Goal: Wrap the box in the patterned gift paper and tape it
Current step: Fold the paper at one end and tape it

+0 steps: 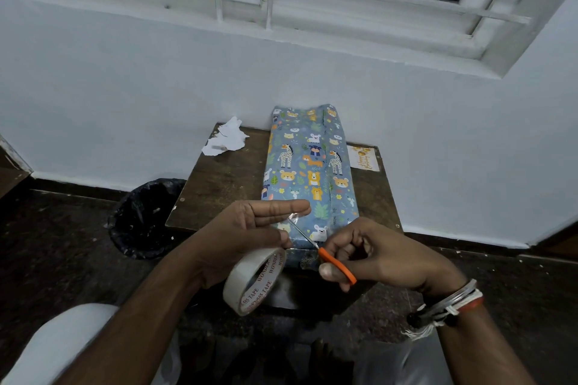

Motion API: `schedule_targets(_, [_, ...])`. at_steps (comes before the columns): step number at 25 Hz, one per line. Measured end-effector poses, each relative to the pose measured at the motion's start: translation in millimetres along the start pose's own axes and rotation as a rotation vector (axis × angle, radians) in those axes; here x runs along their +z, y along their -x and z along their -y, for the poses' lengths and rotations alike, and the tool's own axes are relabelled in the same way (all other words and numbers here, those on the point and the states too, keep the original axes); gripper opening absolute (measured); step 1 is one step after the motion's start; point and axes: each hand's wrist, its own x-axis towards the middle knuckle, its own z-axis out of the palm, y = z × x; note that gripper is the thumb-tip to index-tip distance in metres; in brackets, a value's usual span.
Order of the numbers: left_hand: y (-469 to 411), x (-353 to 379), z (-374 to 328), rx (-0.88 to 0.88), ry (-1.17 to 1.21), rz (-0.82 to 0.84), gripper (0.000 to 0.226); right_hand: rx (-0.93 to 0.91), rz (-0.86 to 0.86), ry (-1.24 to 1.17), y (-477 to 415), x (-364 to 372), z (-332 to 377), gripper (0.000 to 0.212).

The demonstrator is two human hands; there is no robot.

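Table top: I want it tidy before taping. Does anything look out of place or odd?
Torn white paper scraps lie crumpled at the far-left corner of the table, partly overhanging its edge.

Long box [308, 172] in blue animal-print paper [316, 134], flat on table [219, 184]; tape roll [255, 280] before its near end.

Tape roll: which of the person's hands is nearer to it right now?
Left. The left hand holds the tape roll, which hangs just beneath it. The right hand, gripping the orange scissors, is off to the roll's right, not touching it.
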Motion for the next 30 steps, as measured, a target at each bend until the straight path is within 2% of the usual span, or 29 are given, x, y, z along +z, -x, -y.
schedule_targets(4, [-1.1,-3.1,2.8,0.025,0.027,0.016,0.052,0.001,0.002,0.002,-0.3,0.0,-1.8,0.019])
schedule_targets(9, [-2.3,-5.5,6.7,-0.032,-0.033,-0.002,0.042,-0.011,0.007,-0.001,-0.1,-0.2,-4.9,0.016])
schedule_targets(16, [-2.7,-3.2,6.7,-0.030,-0.014,0.040,0.047,0.010,0.061,-0.022,-1.5,-1.8,-8.3,0.013])
schedule_targets(30, [-1.1,-0.2,2.1,-0.046,0.005,0.020,0.052,0.000,0.031,-0.019,-2.8,-2.7,-8.7,0.013])
